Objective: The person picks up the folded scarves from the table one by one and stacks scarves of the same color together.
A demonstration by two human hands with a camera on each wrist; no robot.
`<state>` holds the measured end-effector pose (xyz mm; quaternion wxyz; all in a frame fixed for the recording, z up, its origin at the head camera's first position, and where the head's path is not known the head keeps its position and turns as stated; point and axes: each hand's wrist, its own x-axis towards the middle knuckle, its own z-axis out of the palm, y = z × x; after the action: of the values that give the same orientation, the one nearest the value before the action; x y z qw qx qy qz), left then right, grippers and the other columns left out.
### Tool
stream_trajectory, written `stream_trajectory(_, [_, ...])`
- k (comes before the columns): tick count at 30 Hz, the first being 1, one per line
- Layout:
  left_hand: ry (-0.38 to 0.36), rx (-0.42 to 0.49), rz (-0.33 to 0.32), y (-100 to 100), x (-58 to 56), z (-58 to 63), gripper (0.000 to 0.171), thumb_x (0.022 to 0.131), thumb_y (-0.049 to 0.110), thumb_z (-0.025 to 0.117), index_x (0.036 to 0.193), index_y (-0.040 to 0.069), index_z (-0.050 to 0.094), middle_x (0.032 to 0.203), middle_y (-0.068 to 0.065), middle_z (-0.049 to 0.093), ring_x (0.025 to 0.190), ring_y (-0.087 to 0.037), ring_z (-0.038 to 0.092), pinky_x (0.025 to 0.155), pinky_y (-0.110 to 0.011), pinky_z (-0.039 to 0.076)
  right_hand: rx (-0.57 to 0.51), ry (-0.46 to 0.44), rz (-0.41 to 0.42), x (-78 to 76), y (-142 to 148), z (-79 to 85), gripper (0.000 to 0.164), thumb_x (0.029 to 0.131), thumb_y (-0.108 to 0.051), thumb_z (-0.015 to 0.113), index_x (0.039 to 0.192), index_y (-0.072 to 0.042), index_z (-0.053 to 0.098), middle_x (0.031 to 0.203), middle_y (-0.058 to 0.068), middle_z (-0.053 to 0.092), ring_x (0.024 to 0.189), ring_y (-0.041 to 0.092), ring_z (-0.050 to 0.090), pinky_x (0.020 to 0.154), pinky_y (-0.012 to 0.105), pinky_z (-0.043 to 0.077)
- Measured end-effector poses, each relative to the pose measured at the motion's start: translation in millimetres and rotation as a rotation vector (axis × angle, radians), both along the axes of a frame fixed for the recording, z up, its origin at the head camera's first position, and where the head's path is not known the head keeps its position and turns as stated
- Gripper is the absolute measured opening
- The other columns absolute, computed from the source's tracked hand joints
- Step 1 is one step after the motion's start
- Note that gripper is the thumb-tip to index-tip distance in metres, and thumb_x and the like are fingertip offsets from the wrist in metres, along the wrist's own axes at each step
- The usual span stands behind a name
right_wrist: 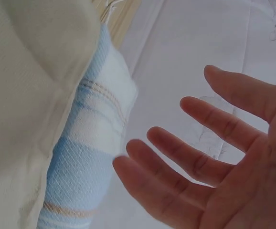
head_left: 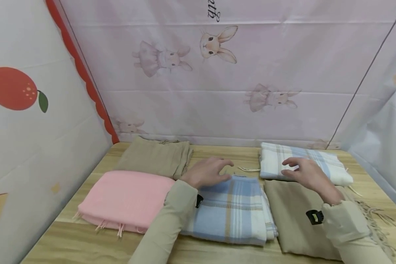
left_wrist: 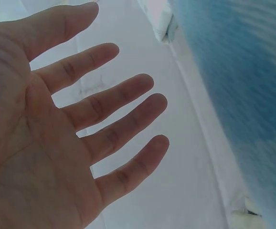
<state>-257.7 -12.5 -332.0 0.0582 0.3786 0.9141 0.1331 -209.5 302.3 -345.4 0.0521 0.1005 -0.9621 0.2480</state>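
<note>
My left hand hovers over the back edge of a folded blue plaid scarf in the middle of the table. In the left wrist view its fingers are spread and the palm holds nothing, with blue cloth alongside. My right hand is raised in front of a folded white and blue plaid scarf, over the back of a folded brown scarf. In the right wrist view its fingers are loosely bent and apart, with brown cloth and plaid cloth to the left.
A folded pink scarf with short fringe lies at the left, and another folded brown scarf sits behind it. The wooden table meets a rabbit-print backdrop at the back. White sheets hang along both sides.
</note>
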Motion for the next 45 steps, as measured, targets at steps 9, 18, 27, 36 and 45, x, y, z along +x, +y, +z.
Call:
stream_trajectory(9, [0.044,-0.057,0.003,14,-7.6,3.3,0.042,0.104,0.033,0.060,0.143,0.018,0.059,0.141,-0.003,0.059,0.121,-0.020,0.060,0.097,-0.037,0.049,0.101,-0.056,-0.047,-0.3,8,8.8,0.036,0.096,-0.020,0.069,0.115,0.009,0.067,0.113,0.038,0.062,0.098,0.054,0.062,0.071,0.057,0.052])
stream_trajectory(18, [0.043,-0.088,-0.006,27,-16.0,5.2,0.041,0.103,0.032,0.062,0.142,0.017,0.060,0.132,-0.004,0.063,0.111,-0.018,0.062,0.090,-0.034,0.050,0.169,-0.100,-0.089,-0.6,15,11.5,0.040,0.098,-0.026,0.064,0.120,0.007,0.066,0.124,0.036,0.059,0.104,0.054,0.058,0.072,0.058,0.051])
stream_trajectory(27, [0.044,-0.106,-0.006,39,-22.1,6.6,0.042,0.104,0.035,0.060,0.143,0.019,0.060,0.134,-0.002,0.061,0.113,-0.015,0.060,0.089,-0.031,0.050,0.171,-0.077,-0.076,-4.7,24,6.4,0.039,0.098,-0.025,0.065,0.116,0.010,0.067,0.116,0.036,0.062,0.096,0.048,0.061,0.069,0.054,0.051])
stream_trajectory(36, [0.012,-0.062,-0.055,51,-25.0,0.3,0.042,0.103,0.031,0.062,0.141,0.014,0.060,0.134,-0.005,0.061,0.120,-0.017,0.058,0.098,-0.029,0.047,0.160,-0.064,-0.079,-6.0,35,0.1,0.043,0.099,-0.023,0.064,0.119,0.015,0.062,0.121,0.040,0.057,0.103,0.056,0.058,0.076,0.059,0.049])
stream_trajectory(45, [-0.017,-0.019,-0.052,65,-22.4,3.9,0.043,0.104,0.034,0.060,0.143,0.017,0.058,0.133,-0.002,0.062,0.114,-0.015,0.060,0.093,-0.028,0.048,0.179,-0.078,-0.102,-5.3,48,2.9,0.044,0.099,-0.027,0.063,0.121,0.012,0.061,0.126,0.042,0.054,0.102,0.056,0.058,0.074,0.059,0.050])
